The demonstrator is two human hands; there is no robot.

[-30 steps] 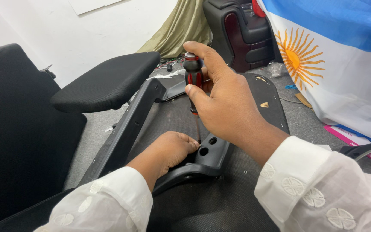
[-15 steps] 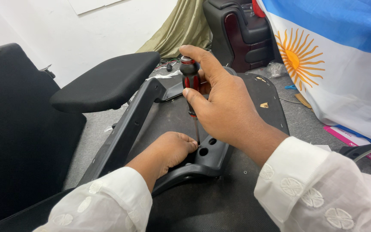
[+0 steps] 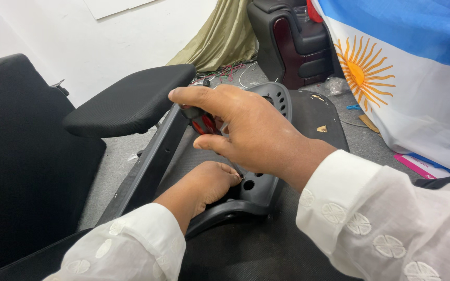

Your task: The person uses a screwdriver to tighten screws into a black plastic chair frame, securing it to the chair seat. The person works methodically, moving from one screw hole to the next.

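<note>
Driving a screw: right hand (image 3: 256,132) wrapped tight around the red-and-black-handled screwdriver (image 3: 203,123), left hand (image 3: 210,183) curled against the black plastic armrest bracket (image 3: 253,191); adjacent hole unfilled, fastening looks mid-way.

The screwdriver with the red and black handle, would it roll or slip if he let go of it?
The screwdriver would probably tip over: only the right hand seems to hold it upright. Its rounded handle would likely roll on the sloped black bracket. The ridged-looking handle probably resists slipping.
</note>
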